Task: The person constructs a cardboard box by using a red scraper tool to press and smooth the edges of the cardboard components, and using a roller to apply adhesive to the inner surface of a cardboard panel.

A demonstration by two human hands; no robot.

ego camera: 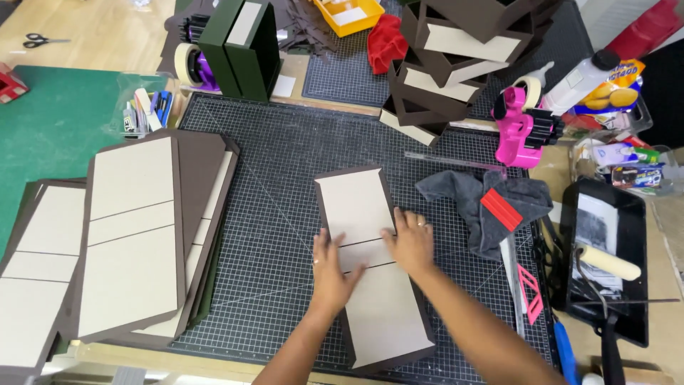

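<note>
A long brown paper sheet with three beige board panels glued on it (354, 199) lies on the dark gridded cutting mat (278, 178). My left hand (330, 269) presses flat on its left side near the narrow middle panel, fingers spread. At the right edge of the same piece my right hand (410, 241) lies flat, with a ring on one finger. Neither hand grips anything.
Stacks of similar covered boards (135, 235) lie at left. A grey cloth (474, 196) with a red scraper (501, 209), a pink tape dispenser (524, 128), a black tray with roller (605, 260), folded brown boxes (456, 57) and green boxes (242, 43) surround the mat.
</note>
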